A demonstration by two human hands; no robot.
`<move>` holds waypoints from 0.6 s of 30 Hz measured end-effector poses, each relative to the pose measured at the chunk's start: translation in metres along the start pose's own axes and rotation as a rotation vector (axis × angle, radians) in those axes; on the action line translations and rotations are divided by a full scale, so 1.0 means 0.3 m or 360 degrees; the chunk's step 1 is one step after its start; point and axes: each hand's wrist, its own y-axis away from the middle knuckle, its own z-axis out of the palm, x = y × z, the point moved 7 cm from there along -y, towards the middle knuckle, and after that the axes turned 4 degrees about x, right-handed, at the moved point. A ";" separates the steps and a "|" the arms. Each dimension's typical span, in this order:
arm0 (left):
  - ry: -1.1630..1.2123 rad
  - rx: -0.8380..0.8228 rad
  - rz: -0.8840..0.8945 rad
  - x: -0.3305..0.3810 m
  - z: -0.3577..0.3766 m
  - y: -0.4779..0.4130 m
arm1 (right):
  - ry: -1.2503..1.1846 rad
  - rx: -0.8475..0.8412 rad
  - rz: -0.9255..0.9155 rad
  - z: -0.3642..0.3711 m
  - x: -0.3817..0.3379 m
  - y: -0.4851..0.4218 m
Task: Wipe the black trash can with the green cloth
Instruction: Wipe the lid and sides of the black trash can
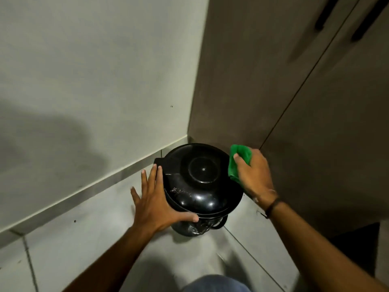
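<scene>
1. I see the black trash can [202, 186] standing on the tiled floor [84, 239] in the corner, lid closed, contents hidden; a plastic liner [194, 227] peeks out below the rim.
2. Left hand [156, 205] spread wide, flat against the can's side.
3. Right hand [253, 175] grips the green cloth [237, 161] at the lid's right edge.

**A corner inside a home**

Pale floor tiles [69, 245] are meeting a plain light wall [88, 66] at a low skirting strip [109, 178]. Tall brown cabinet doors [263, 85] with long dark handles [325, 13] are closing off the right side. A small lidded black trash can [200, 182], lined with a bag, is standing in the corner, suggesting a domestic room.
</scene>
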 end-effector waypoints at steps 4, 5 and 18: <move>0.0107 0.0074 0.0003 0.016 0.018 0.003 | 0.0635 -0.0308 -0.0309 0.234 -0.042 -0.039; 0.0132 0.0085 0.0002 0.010 0.024 0.003 | 0.0691 -0.0358 -0.0372 0.291 -0.046 -0.026; 0.0119 0.0058 -0.0032 -0.022 0.036 -0.017 | 0.0948 -0.0725 -0.1478 0.510 -0.211 0.317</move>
